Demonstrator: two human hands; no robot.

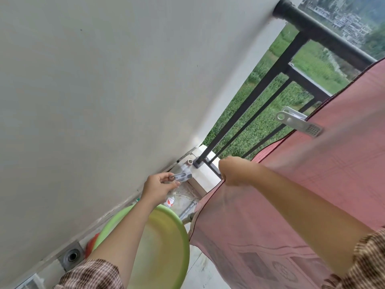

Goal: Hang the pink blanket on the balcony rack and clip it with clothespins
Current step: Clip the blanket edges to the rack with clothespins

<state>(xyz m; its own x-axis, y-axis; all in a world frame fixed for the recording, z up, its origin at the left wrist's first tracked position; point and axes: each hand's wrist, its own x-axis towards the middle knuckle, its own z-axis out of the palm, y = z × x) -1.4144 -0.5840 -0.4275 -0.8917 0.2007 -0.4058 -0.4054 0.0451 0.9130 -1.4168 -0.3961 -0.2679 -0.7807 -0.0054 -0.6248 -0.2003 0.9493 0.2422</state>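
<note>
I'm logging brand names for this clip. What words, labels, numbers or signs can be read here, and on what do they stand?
No text can be read in this view.
Plastic bottle on the floor: red and white label, too blurred to read.
Held clothespin in the left hand: no legible marking.
Clipped clothespin on the pink blanket: no legible marking.
Pink blanket: woven pattern only, no words.

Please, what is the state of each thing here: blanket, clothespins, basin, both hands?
pink blanket: hanging, spread out.
white clothespin: clipped on the blanket's edge.
second clothespin: loose, pinched by left hand.
right hand: grips the blanket's edge.
green basin: empty.
</note>
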